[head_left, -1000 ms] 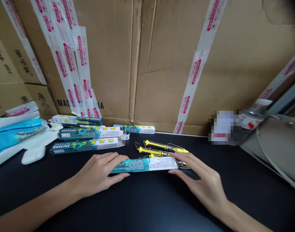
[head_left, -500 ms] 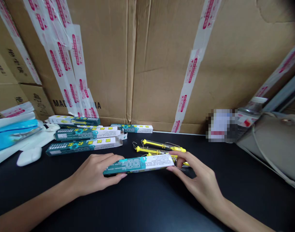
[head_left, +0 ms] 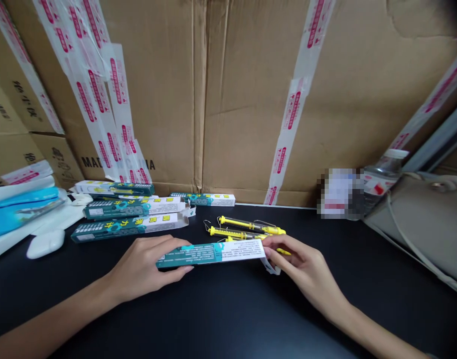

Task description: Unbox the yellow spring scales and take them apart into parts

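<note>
1. Teal-and-white box (head_left: 213,253), long and slim, held crosswise between both hands, teal end to the left, white end to the right, one face covered in small print. Impossible to tell whether raised or resting on the black tabletop (head_left: 228,314).
2. At the teal end, left hand (head_left: 149,264), gripping: thumb along the near lower edge, fingers over the top, box projecting rightward from the grasp.
3. At the white end, right hand (head_left: 306,267), thumb and fingers closed on the box's edge, remaining fingers curled; box lying to the left of this hand. Pale flap (head_left: 270,267) sticking out below the thumb.
4. Just behind the box, yellow spring scales (head_left: 243,224) with wire hooks, at least three, side by side, partly hidden by box and right hand.
5. Farther back on the left, similar boxes (head_left: 119,225) in a cluster, some with ends open; another single box (head_left: 213,200) near the cardboard wall (head_left: 243,109).
6. Far left, smooth white case (head_left: 46,243) and blue packet (head_left: 22,207).
7. Far right, clear bottle (head_left: 378,184) beside a grey-beige bag (head_left: 426,227).
</note>
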`<state>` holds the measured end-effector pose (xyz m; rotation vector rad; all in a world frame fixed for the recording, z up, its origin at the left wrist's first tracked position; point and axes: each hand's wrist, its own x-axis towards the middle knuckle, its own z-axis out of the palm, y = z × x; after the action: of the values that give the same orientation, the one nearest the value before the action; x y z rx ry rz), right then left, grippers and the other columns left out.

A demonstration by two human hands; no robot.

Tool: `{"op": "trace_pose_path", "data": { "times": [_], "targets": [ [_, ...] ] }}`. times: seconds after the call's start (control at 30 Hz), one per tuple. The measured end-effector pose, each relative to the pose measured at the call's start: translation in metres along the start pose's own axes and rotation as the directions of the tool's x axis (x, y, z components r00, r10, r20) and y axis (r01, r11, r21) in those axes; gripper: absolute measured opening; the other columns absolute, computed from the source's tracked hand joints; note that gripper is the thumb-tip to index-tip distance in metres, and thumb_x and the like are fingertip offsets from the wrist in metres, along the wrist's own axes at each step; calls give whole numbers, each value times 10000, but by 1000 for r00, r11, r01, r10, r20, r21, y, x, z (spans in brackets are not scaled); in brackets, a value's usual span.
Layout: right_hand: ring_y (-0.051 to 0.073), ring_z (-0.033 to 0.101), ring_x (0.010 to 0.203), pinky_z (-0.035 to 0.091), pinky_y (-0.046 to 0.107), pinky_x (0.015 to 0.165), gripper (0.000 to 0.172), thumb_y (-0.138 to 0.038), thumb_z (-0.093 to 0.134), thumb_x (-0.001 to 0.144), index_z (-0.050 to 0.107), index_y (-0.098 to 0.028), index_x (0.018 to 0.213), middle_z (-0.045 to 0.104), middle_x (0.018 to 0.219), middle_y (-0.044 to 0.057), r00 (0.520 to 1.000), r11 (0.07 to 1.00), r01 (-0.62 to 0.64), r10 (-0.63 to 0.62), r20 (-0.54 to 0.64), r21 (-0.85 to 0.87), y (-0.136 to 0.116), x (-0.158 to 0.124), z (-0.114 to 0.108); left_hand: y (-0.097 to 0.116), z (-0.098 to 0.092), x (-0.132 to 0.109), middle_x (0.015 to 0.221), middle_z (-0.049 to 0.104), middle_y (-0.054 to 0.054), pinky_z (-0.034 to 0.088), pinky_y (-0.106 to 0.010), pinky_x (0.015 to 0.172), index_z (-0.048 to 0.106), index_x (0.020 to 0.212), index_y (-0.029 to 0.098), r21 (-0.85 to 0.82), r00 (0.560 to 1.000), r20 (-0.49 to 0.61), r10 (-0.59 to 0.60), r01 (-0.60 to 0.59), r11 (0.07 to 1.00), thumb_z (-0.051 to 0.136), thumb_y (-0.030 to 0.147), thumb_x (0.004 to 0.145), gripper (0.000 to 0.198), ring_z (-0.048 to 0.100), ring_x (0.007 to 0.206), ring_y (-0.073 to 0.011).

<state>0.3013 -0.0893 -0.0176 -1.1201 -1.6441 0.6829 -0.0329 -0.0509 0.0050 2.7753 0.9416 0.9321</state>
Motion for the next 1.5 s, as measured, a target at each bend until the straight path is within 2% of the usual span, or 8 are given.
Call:
{"op": "trace_pose_path", "data": {
  "times": [0.2, 0.37, 0.63, 0.73, 0.9, 1.13, 1.33, 1.5],
  "targets": [
    [186, 719, 654, 631, 273, 491, 275, -435, 639, 929, 781, -209, 994, 754, 1033, 103, 998, 999, 4, -1, 61, -54, 1, 0, -4, -1, -1, -2, 943, 751, -3, 541, -239, 685, 653, 1172, 219, 38, 997, -4, 71, -71, 997, 665, 297, 924, 260, 722, 772, -148],
    [246, 722, 932, 629, 290, 662, 227, -406, 629, 934, 775, -233, 919, 738, 995, 94, 992, 981, 94, -78, 101, -168, -6, 3, -3, -1, 0, -2, 932, 746, 9, 534, -239, 675, 648, 1171, 232, 45, 998, 5, 63, -63, 997, 667, 290, 922, 256, 719, 765, -142],
    [204, 645, 846, 583, 265, 634, 178, -392, 695, 890, 697, -221, 842, 633, 944, 61, 1000, 1000, 25, -25, 10, 3, -3, 2, -5, 1, 0, -1, 925, 737, 27, 538, -236, 693, 650, 1163, 252, 13, 1000, 24, 14, -14, 1000, 684, 298, 912, 258, 714, 759, -137],
    [228, 654, 921, 583, 286, 683, 147, -370, 698, 891, 740, -230, 885, 657, 979, 76, 998, 997, 62, -61, 25, -48, 1, 1, -7, 0, 0, 0, 934, 738, 22, 537, -238, 692, 637, 1175, 251, 15, 999, 15, 38, -38, 999, 687, 276, 909, 272, 716, 767, -138],
    [230, 689, 896, 565, 271, 620, 141, -313, 672, 916, 794, -253, 952, 688, 1022, 88, 987, 968, 150, -134, 91, -201, 2, 1, -10, 0, -2, -2, 947, 746, 5, 541, -237, 685, 625, 1186, 239, 22, 996, -5, 91, -91, 996, 688, 255, 907, 286, 721, 772, -143],
    [211, 692, 844, 574, 321, 742, 217, -323, 626, 956, 807, -258, 855, 709, 1062, 86, 923, 901, 351, -286, 258, -256, -7, 1, -8, -2, -1, -5, 966, 762, 0, 542, -222, 663, 631, 1175, 235, 48, 986, -13, 168, -167, 985, 662, 289, 919, 263, 738, 791, -150],
    [232, 694, 1022, 551, 336, 888, 134, -291, 614, 955, 743, -267, 984, 718, 1114, 60, 979, 968, 153, -122, 161, -197, -9, 1, -4, -11, -7, -7, 1036, 763, -2, 572, -237, 760, 600, 1248, 246, 108, 987, 8, 161, -161, 981, 653, 329, 947, 316, 742, 868, -156],
    [196, 729, 884, 594, 292, 799, 186, -394, 604, 971, 684, -243, 1043, 757, 976, 50, 995, 994, -81, 77, 68, 68, -8, 0, -3, -38, -27, -11, 1121, 761, 13, 577, -279, 854, 588, 1288, 290, 263, 981, -18, 193, -182, 948, 658, 364, 942, 361, 742, 941, -168]
  ]
}}
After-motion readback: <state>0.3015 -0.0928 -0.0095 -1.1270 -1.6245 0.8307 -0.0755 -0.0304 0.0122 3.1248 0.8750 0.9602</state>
